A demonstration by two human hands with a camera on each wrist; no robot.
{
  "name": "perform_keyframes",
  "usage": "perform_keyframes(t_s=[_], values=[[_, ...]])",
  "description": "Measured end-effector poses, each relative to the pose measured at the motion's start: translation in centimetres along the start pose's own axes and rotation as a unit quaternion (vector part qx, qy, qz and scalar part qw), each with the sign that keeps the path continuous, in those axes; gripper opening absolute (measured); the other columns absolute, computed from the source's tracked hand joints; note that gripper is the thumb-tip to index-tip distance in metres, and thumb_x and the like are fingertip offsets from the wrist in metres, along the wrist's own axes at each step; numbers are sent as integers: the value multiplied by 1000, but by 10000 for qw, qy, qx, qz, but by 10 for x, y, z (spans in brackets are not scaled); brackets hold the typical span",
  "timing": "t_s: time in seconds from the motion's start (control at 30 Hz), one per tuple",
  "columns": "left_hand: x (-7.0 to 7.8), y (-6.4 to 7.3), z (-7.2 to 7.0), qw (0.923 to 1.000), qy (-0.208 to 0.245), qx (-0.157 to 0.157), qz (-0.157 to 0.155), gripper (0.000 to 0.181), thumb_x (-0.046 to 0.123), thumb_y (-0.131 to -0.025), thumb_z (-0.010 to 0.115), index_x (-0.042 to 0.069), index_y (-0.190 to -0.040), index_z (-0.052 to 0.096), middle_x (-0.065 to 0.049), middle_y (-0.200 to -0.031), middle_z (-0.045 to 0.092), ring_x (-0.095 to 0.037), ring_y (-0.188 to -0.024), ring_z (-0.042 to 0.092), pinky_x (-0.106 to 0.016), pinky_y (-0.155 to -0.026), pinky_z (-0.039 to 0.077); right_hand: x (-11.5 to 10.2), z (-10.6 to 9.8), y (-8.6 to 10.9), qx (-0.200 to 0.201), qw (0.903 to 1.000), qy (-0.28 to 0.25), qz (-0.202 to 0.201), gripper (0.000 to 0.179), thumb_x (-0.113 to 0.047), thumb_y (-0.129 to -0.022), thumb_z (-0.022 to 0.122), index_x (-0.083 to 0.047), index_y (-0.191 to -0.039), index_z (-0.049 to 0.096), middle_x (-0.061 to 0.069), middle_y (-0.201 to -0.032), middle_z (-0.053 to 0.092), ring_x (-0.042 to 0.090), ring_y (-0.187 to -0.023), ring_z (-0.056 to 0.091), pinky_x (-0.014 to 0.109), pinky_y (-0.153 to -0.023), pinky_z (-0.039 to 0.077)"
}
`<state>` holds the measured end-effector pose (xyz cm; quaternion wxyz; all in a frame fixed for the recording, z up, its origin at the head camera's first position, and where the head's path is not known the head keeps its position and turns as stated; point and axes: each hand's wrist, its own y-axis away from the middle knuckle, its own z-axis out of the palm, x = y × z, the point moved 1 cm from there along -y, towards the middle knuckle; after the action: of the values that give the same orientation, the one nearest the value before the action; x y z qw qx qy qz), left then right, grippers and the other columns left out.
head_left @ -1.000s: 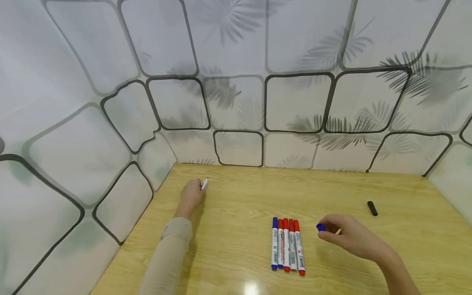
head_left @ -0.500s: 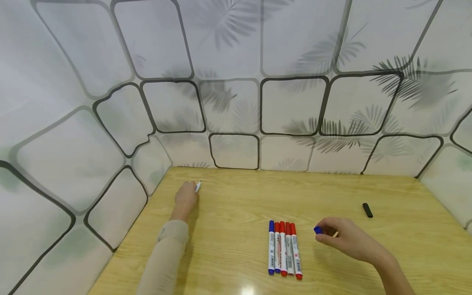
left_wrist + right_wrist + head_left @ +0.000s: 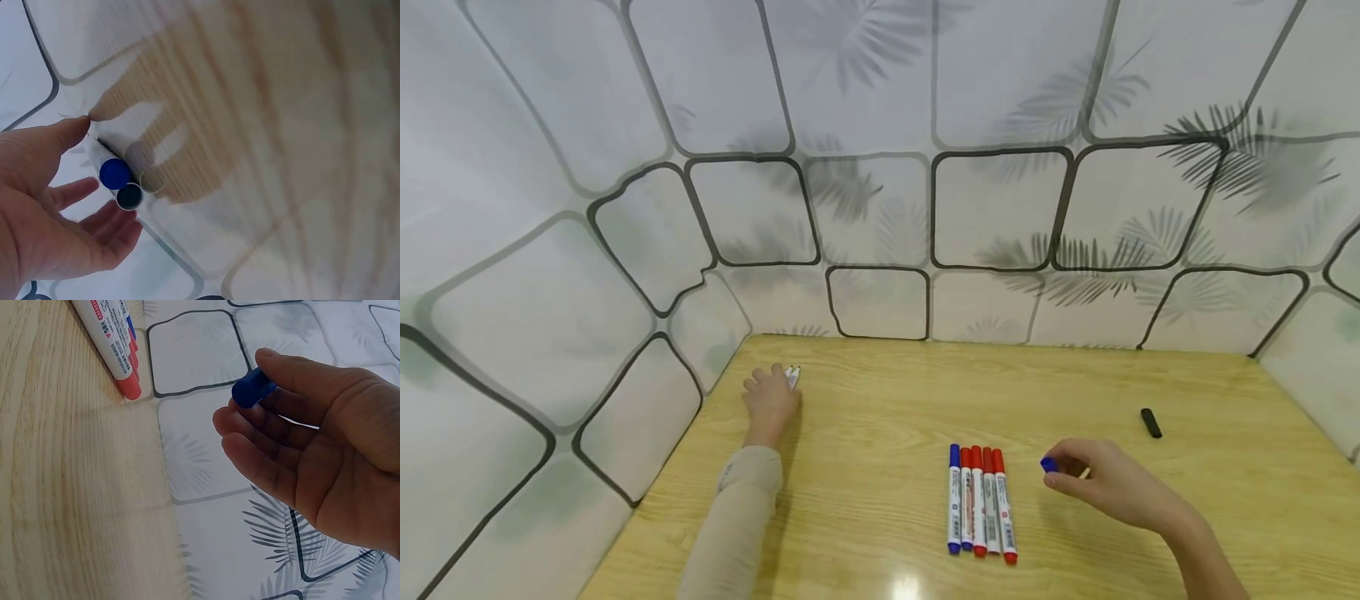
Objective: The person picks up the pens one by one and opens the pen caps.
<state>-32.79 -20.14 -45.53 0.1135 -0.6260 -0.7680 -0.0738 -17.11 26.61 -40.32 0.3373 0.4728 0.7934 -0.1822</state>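
Note:
At the table's far left my left hand has its fingers spread around two white markers lying side by side. In the left wrist view, one marker shows a blue end and the other a dark end. The thumb and fingers stand apart there; whether a fingertip touches a marker, I cannot tell. My right hand pinches a blue marker cap between thumb and fingers, above the table at the right. Left of it lies a row of several capped markers, one with a blue cap and the others red.
A black marker cap lies on the wooden table at the back right. White cloth printed with leaves and dark outlines rises behind the table and along both sides.
My left hand moved slightly left with a marker, then loosened its fingers. Two markers now show beside it, where one showed before. My right hand keeps its hold on the blue cap.

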Motion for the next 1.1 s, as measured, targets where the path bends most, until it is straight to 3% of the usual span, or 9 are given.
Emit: perform_keyframes(t_s=[0.1, 0.2, 0.53, 0.8, 1.1], values=[[-2, 1, 1, 9997, 76, -219, -36, 56, 24, -98, 58, -11, -137, 39, -40, -127, 45, -55, -116, 47, -61, -95, 43, 0, 0, 0, -6, 10000, 29, 27, 29, -29, -97, 64, -4, -112, 67, -4, -91, 65, 2, -81, 57, 25, -67, 50], [-1, 2, -1, 9996, 138, -234, 8, 52, 22, -97, 58, -12, -134, 42, -38, -122, 50, -53, -112, 52, -59, -90, 46, 0, 0, 1, 5, 10000, 39, 43, 29, -29, -97, 65, -4, -112, 66, -4, -91, 65, 2, -81, 57, 25, -67, 50], [-5, 1, 0, 9987, 399, -311, 27, 54, 20, -97, 56, -11, -137, 37, -39, -125, 48, -53, -114, 50, -59, -89, 47, 2, 0, 1, 6, 10000, 1, 62, 31, -29, -97, 65, -3, -113, 66, -4, -91, 65, 3, -81, 58, 25, -67, 50], [-9, 8, -9, 9980, 538, -303, 156, 52, 20, -96, 55, -9, -135, 37, -38, -124, 45, -53, -113, 48, -60, -87, 46, 2, -1, -1, 2, 10000, -8, -95, 29, -28, -98, 63, -2, -113, 67, -3, -93, 66, 3, -82, 59, 25, -67, 51], [0, 14, -20, 9975, 594, -84, 361, 58, 26, -97, 60, -6, -140, 37, -39, -129, 41, -55, -118, 44, -62, -93, 42, 10, -6, 1, 239, 9997, 11, -57, 29, -27, -99, 62, -1, -112, 66, 3, -94, 67, 3, -81, 59, 26, -66, 51]])
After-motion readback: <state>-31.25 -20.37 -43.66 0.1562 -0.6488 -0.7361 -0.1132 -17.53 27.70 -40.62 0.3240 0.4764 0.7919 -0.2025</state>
